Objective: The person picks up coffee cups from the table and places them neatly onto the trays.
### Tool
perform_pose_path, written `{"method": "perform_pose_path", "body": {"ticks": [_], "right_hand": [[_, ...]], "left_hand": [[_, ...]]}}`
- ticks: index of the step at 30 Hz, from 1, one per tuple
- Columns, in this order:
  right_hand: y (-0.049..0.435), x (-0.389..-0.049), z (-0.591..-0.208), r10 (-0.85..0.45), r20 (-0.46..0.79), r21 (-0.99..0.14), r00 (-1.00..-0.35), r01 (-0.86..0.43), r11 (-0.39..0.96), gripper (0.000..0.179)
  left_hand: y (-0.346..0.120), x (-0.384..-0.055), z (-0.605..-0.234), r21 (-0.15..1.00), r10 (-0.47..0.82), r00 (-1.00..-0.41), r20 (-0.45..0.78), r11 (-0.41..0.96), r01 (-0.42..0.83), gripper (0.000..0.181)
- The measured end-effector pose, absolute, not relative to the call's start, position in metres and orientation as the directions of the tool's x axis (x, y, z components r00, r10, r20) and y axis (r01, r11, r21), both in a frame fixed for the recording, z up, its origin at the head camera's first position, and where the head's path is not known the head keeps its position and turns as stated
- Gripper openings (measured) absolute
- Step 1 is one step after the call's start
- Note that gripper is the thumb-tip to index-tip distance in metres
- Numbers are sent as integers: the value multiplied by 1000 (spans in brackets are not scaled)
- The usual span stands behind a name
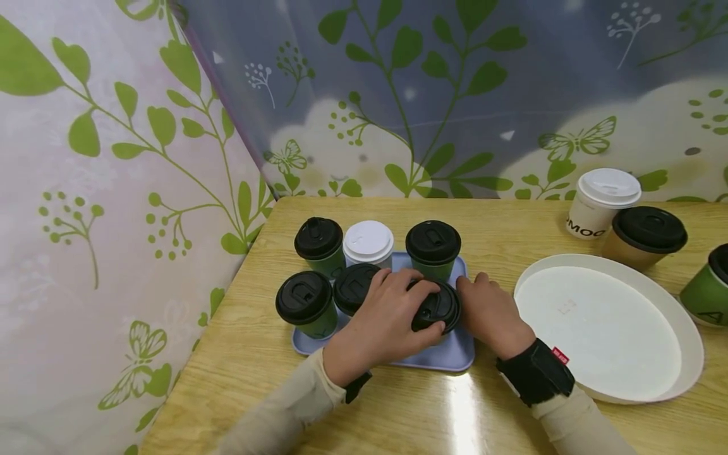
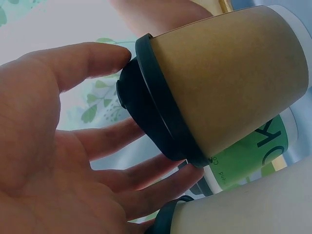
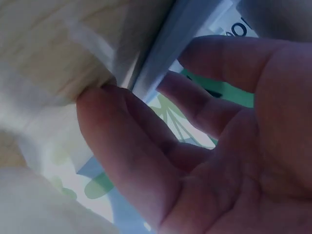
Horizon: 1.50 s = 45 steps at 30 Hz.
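Over the front right of a blue tray point(image 1: 463, 355), my left hand point(image 1: 383, 322) holds a brown paper coffee cup point(image 2: 229, 83) by its black lid point(image 1: 436, 308), thumb on one side and fingers on the other. At the tray's right edge, my right hand point(image 1: 491, 313) has curled fingers; its thumb and fingers lie about the tray's rim point(image 3: 163, 53) in the right wrist view. Around the held cup stand green cups with black lids, one at back right point(image 1: 433, 246), and a white-lidded cup point(image 1: 368, 243). My left hand partly covers another black-lidded cup point(image 1: 352, 287).
A round white tray point(image 1: 603, 392) lies to the right on the wooden table point(image 1: 239, 373). Behind it stand a white cup point(image 1: 605, 196) and a brown cup point(image 1: 645, 234); a green cup point(image 1: 708, 291) is at the right edge. Patterned cloth hangs behind and at left.
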State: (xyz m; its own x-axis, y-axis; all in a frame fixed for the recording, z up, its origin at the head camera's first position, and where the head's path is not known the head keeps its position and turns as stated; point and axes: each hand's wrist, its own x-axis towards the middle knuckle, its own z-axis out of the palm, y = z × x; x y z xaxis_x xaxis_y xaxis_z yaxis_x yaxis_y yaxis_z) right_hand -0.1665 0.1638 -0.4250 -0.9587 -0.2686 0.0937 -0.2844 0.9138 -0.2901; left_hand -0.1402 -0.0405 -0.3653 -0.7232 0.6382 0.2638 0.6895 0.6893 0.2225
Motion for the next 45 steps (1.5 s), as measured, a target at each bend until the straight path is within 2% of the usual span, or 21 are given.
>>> {"method": "perform_pose_path", "body": {"ticks": [9,13,22,31,35,39,43,45], "right_hand": [[172,-165,-408,-293,146,-327,-945,-326,887,8],[181,-162,-397,-302,163,-332,-939,-340,880,11],[211,-147,-370,-269,191,-346,-944,-322,881,16],[258,-118,-357,-197,213,-320,-957,-258,911,21],[271,-108,-357,-159,241,-289,-957,-228,930,20],[279,-99,-361,-161,251,-277,-954,-230,933,20],[286,-87,-365,-175,272,-296,-946,-255,920,19],[290,-81,-365,-171,284,-307,-943,-259,916,19]], "left_hand": [[-39,-140,-367,239,631,-724,280,684,689,40],[-36,-141,-365,236,634,-707,314,669,705,37],[-18,-143,-361,166,663,-657,360,648,744,36],[22,-150,-358,35,720,-595,356,626,779,32],[46,-153,-363,27,757,-557,342,584,811,31],[73,-157,-374,55,773,-587,239,593,803,31],[102,-159,-390,59,750,-652,115,650,758,29],[116,-158,-398,26,720,-690,78,690,723,27]]}}
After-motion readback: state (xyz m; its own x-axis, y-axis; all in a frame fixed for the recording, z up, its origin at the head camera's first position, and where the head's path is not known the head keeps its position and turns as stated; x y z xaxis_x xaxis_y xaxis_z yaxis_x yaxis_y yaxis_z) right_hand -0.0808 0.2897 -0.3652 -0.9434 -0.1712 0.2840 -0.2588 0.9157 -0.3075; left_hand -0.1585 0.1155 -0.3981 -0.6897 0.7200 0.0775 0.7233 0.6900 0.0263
